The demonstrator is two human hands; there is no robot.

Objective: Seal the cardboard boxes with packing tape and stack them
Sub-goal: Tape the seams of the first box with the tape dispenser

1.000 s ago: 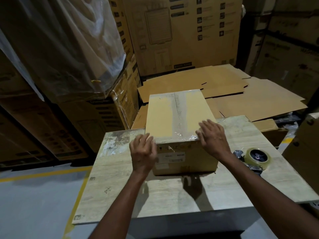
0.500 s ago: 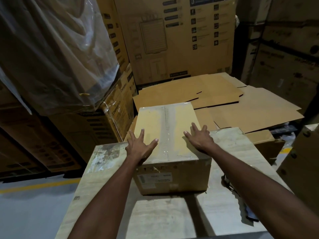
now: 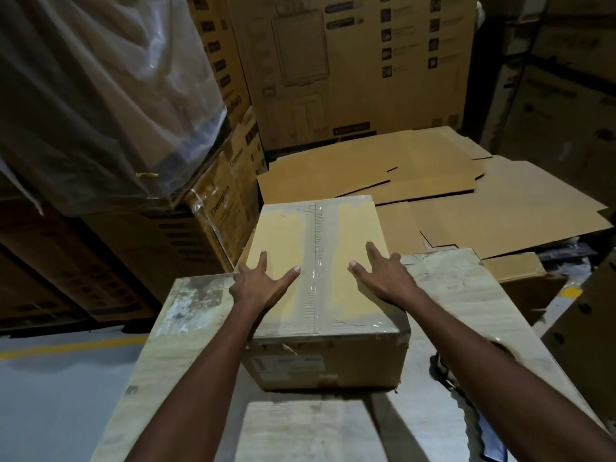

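Hands: left hand [image 3: 263, 285] and right hand [image 3: 383, 276] press flat, fingers spread, on the brown cardboard box [image 3: 355, 225].
Done: clear packing tape [image 3: 315, 248] covers its top seam.
Left: stacking, I judge.

A warehouse. Tall printed cartons [image 3: 350, 68] stand stacked around, one stack under plastic wrap [image 3: 100, 95]. Flattened cardboard sheets [image 3: 433, 181] lie piled beyond the far edge of the desk [image 3: 466, 285], and a yellow line [image 3: 73, 345] marks the floor [image 3: 50, 401].

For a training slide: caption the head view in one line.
Left hand and right hand press flat on a tape-sealed cardboard box atop a worn table.
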